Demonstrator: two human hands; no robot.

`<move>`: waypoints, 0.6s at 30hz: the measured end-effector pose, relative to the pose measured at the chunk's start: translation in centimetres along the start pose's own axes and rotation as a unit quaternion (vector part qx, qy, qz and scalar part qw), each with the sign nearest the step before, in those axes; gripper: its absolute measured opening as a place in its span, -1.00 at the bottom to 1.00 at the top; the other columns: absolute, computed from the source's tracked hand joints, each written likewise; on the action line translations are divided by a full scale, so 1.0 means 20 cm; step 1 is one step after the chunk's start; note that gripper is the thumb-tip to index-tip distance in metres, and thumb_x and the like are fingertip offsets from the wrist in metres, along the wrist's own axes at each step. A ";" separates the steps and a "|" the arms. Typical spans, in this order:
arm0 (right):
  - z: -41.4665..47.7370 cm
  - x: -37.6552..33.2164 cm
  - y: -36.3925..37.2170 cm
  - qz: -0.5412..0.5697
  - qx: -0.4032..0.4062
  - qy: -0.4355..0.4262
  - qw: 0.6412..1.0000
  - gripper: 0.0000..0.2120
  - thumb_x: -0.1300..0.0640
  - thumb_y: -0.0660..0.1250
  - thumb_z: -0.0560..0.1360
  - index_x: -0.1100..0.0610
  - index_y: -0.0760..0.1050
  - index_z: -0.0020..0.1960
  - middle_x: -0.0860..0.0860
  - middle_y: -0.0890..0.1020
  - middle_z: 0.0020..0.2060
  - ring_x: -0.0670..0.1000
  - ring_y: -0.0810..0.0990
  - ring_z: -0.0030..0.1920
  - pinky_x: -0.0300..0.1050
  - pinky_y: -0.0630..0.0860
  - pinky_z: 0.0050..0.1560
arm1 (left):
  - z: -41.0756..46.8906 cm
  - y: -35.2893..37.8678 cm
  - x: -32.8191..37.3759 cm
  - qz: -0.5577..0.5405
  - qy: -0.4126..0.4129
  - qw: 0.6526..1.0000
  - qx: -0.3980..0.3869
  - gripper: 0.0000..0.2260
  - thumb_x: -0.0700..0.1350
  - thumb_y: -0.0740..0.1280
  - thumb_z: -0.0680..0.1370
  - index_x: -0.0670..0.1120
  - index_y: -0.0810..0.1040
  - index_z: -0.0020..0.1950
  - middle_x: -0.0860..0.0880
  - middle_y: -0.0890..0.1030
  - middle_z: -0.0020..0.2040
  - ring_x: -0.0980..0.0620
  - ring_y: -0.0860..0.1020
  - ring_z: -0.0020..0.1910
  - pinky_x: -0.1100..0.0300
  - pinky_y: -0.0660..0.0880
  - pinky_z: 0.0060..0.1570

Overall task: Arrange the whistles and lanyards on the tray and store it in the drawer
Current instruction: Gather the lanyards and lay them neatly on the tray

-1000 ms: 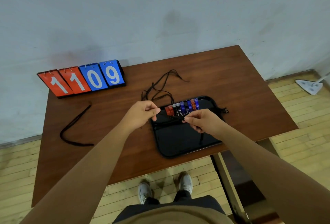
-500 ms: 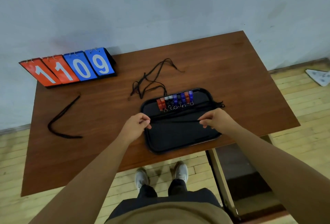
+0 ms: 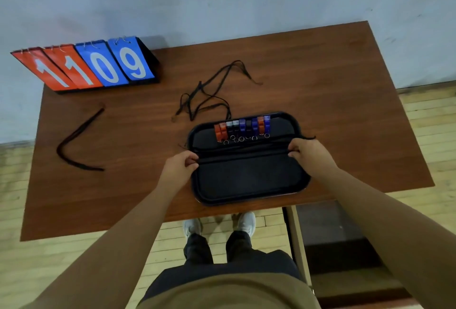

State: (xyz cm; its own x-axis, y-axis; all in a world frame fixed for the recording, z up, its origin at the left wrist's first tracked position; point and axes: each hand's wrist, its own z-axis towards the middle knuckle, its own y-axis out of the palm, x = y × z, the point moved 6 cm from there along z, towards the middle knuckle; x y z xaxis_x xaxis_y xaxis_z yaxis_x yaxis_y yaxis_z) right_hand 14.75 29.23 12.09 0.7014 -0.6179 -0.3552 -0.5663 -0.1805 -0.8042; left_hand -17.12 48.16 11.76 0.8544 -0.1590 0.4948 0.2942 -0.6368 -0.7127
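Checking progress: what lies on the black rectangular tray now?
A row of red, black, silver and blue plastic whistles lines the black tray's far side. A black cord lanyard stretches across its middle, pinched by the left hand and right hand, which cover its ends.

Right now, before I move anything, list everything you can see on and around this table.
table: one, brown wood, against the wall
scoreboard: one, red 1 1 and blue 0 9, table's far left corner
tray: one, black, near front edge
whistles: about nine, orange, black and blue, in a row along tray's far side
stretched lanyard: one, black, across the tray between both hands
tangled lanyards: count unclear, black, on table beyond tray
bent lanyard: one, black, table's left
shoes: two, white, on floor
left hand: one, at tray's left rim, fingers pinching stretched lanyard
right hand: one, at tray's right rim, fingers pinching its other end
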 end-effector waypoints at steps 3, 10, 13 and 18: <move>0.03 0.03 0.02 -0.041 0.004 -0.006 0.999 -0.84 0.12 0.31 0.61 0.09 0.58 0.15 0.05 0.67 -0.01 0.10 0.63 -0.07 -0.02 0.58 -0.15 | 0.01 0.02 0.00 0.019 0.001 0.999 0.026 -0.90 -0.14 0.43 0.56 -0.05 0.65 0.07 0.06 0.60 -0.07 0.11 0.53 -0.05 0.28 0.36 -0.07; 0.05 0.08 0.06 -0.095 0.078 -0.056 0.991 -0.85 0.24 0.39 0.54 0.17 0.69 0.07 0.09 0.63 -0.08 0.18 0.61 -0.08 0.12 0.57 -0.01 | 0.09 0.07 -0.03 0.120 0.035 0.992 0.014 -0.87 -0.15 0.42 0.56 -0.02 0.70 0.08 -0.01 0.65 0.05 -0.04 0.57 0.10 0.02 0.51 0.15; 0.05 0.05 0.06 -0.097 0.103 -0.066 0.988 -0.86 0.26 0.39 0.52 0.17 0.66 0.06 0.09 0.65 -0.10 0.19 0.60 -0.04 0.14 0.49 0.09 | 0.10 0.07 -0.02 0.140 0.048 0.988 0.043 -0.85 -0.16 0.42 0.55 -0.03 0.71 0.09 -0.03 0.67 0.05 -0.07 0.56 0.11 0.01 0.48 0.15; 0.09 0.07 0.07 -0.121 0.113 -0.065 0.984 -0.88 0.26 0.36 0.54 0.16 0.63 0.05 0.09 0.63 -0.08 0.19 0.57 0.00 0.15 0.44 0.14 | 0.12 0.08 0.00 0.172 0.069 0.980 0.074 -0.88 -0.16 0.43 0.54 -0.05 0.72 0.04 -0.06 0.67 -0.01 -0.11 0.52 0.08 0.00 0.48 0.10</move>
State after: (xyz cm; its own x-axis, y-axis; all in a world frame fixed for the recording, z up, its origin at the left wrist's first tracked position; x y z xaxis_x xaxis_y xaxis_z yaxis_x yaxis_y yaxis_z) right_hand 15.66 29.54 9.56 0.8610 -0.4730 -0.1868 -0.2757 -0.1255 -0.9530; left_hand -15.61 49.01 9.42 0.8511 -0.4514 0.2680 0.0665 -0.4138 -0.9079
